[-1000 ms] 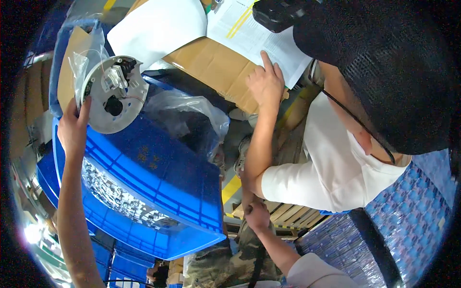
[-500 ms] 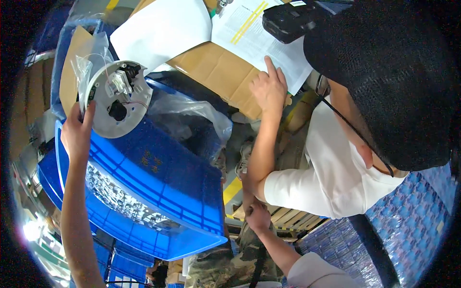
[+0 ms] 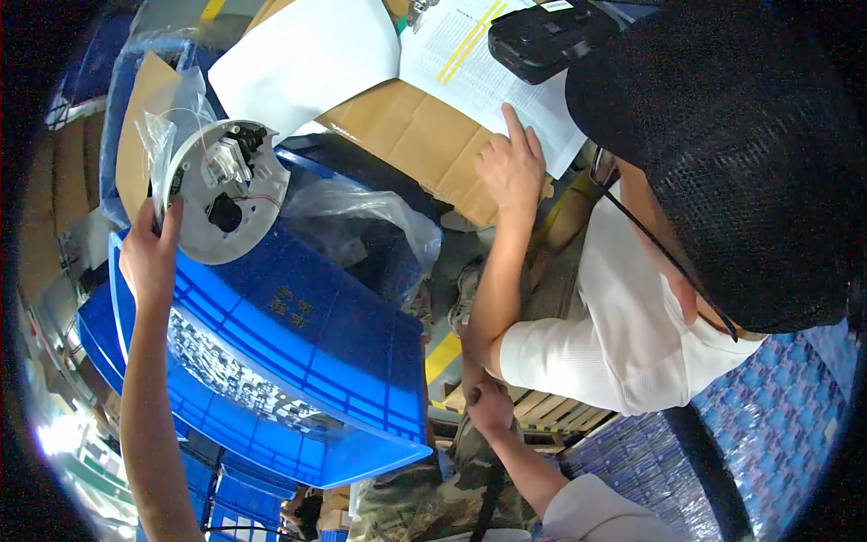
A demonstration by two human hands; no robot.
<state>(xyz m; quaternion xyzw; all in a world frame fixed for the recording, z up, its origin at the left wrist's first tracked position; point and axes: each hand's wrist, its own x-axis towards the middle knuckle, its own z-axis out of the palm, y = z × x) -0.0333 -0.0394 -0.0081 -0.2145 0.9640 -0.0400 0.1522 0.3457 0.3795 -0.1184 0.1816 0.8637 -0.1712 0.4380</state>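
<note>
My left hand grips the lower left rim of a round white plastic housing, thumb inside. Tilted, its open side shows a black round part, thin wires and a metal-and-black mechanism. A clear plastic bag hangs behind its left edge. Below the housing stands a blue plastic crate. My right hand is down near the middle, fingers curled, close to a co-worker's elbow and shaded forearm; what it holds, if anything, is hidden. The co-worker's hand points a finger at a printed sheet.
A blank white sheet and brown cardboard lie at the back, beside a black device. Small shiny parts fill a blue bin. The co-worker's black cap covers much of the right. Wrapped stacks stand lower right.
The housing and my left hand appear slightly lower and farther right, as the whole view shifts a little. The co-worker's cap has edged left over the device. Both my hands keep their hold.
</note>
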